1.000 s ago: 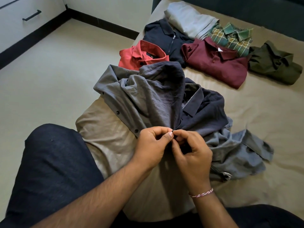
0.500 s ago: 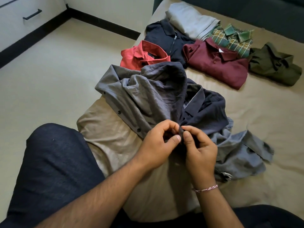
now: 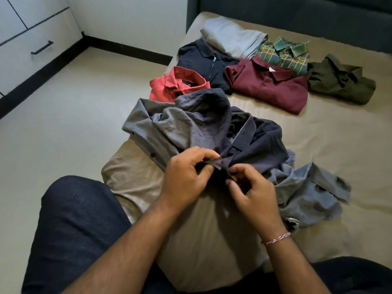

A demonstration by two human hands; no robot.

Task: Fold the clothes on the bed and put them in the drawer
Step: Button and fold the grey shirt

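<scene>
A crumpled grey button shirt [image 3: 180, 126] lies on the tan bed [image 3: 339, 145] in front of me, with a dark navy shirt [image 3: 261, 145] bunched on its right side. My left hand [image 3: 186, 179] pinches a dark flap of the navy shirt's front edge. My right hand [image 3: 252, 194] pinches the same edge just below, close beside the left. Folded clothes lie further back: a red shirt [image 3: 176, 85], a black zip polo [image 3: 203, 58], a maroon polo [image 3: 271, 85], a light grey garment [image 3: 231, 37], a green plaid shirt [image 3: 284, 54] and an olive shirt [image 3: 341, 81].
A white drawer unit with a black handle [image 3: 41, 47] stands at the far left across the beige floor [image 3: 63, 124]. A dark headboard [image 3: 297, 11] backs the bed. My knees in dark trousers [image 3: 80, 225] frame the bed's near corner.
Both hands have shifted slightly along the navy shirt's edge. A dark flap now sticks out between the left thumb and fingers. The camera view has tilted up a little.
</scene>
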